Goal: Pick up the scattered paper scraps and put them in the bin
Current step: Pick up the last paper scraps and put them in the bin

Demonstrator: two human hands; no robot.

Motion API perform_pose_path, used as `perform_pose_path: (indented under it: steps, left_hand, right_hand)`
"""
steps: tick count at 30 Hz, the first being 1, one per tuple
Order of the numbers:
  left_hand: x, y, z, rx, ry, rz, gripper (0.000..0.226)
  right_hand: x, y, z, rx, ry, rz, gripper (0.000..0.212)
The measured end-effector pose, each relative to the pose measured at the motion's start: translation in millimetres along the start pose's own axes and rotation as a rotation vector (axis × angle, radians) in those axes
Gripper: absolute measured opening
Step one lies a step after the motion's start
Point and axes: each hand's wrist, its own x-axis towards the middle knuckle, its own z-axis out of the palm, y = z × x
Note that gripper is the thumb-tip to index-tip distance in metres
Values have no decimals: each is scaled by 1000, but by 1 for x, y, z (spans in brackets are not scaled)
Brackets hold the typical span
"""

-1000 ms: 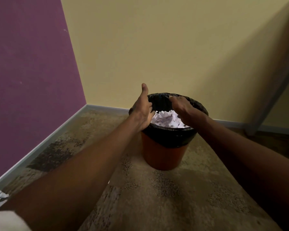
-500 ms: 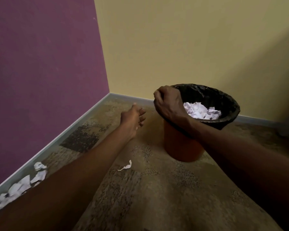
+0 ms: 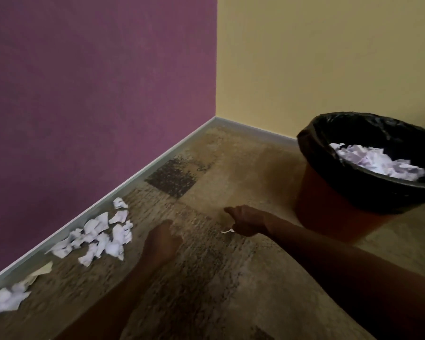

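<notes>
While your left hand [image 3: 161, 241] hung loosely curled and empty, your right hand [image 3: 247, 220] pinched a small white scrap [image 3: 227, 231] — featherlight, limp. The crumpled paper scraps [image 3: 101, 238] along the carpet's [image 3: 219, 278] wall edge looked soft and crushable — best gathered from above in bunches for the bin [image 3: 349, 207].

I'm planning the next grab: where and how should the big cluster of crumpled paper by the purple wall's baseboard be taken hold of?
Scoop the paper cluster from its open carpet side, sweeping toward the baseboard, which backs the loose, separate scraps so they bunch instead of scattering. Probably close fingers over the bunched middle. The left hand is nearest.
</notes>
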Motion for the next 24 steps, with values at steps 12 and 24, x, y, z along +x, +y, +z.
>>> perform_pose_path:
  steps: [12, 24]
  left_hand:
    - [-52, -58, 23, 318, -148, 142, 76]
    - [-127, -153, -15, -132, 480, 25, 25]
  right_hand:
    - [10, -30, 61, 172, 208, -56, 33]
    - [44, -130, 74, 112, 19, -464, 17]
